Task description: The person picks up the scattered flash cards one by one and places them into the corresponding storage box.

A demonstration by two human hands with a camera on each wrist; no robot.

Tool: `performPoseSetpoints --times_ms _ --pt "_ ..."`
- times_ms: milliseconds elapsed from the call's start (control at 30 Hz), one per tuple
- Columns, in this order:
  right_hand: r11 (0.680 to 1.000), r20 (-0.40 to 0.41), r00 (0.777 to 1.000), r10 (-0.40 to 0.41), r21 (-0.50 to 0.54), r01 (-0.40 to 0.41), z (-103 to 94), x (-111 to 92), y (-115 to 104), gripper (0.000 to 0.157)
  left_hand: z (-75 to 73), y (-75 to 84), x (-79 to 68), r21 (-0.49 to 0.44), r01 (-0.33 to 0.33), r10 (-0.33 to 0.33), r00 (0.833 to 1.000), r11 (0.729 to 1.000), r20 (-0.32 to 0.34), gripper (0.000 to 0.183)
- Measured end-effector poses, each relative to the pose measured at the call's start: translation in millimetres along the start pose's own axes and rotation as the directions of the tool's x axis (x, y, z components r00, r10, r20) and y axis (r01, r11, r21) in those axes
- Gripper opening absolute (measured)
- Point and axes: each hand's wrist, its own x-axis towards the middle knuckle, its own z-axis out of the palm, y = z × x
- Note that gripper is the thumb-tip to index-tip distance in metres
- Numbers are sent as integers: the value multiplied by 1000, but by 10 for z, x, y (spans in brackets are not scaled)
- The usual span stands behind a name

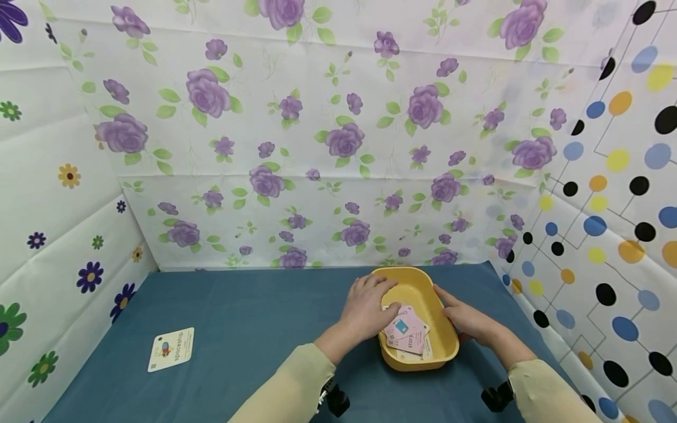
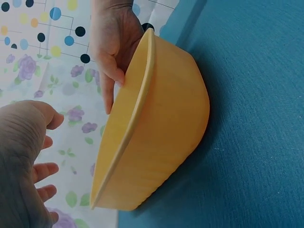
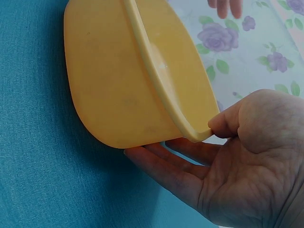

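Observation:
A yellow plastic tub [image 1: 444,338] stands on the blue cloth, with several overlapping picture cards [image 1: 415,341] inside; a pink one reads "story". My left hand [image 1: 365,308] hovers over the tub's left side with fingers spread and nothing in its grasp. In the left wrist view, that hand [image 2: 26,161] is apart from the tub's rim [image 2: 142,97]. On the other side, my right hand [image 1: 471,320] grips the tub. The right wrist view has its thumb [image 3: 228,122] on the rim and its fingers [image 3: 166,173] under the outer wall.
A white card marked "spaceship" [image 1: 171,349] lies face up on the left of the blue tablecloth [image 1: 254,335]. Behind the table hangs a flowered sheet [image 1: 317,194], with a dotted sheet [image 1: 608,235] on the right and another flowered one on the left.

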Motion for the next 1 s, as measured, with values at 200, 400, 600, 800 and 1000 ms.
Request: performPoseSetpoints --times_ms 200,400,600,800,1000 --pt "1000 -13 1000 6 3 -6 -10 -10 12 72 -68 -6 -28 5 -25 25 1000 1000 14 57" --pt "1000 -33 999 6 14 -6 8 5 37 73 -141 -22 -88 27 -49 48 999 998 16 62" --pt "1000 -32 999 7 20 -6 35 0 40 73 -160 -65 -149 41 -56 56 998 998 16 66" --pt "1000 -35 999 12 29 -11 42 24 53 73 -220 -105 -213 70 -66 65 998 995 13 67" --pt "1000 -34 999 5 25 -4 27 23 32 73 -345 -190 -279 69 -61 61 998 996 12 68"
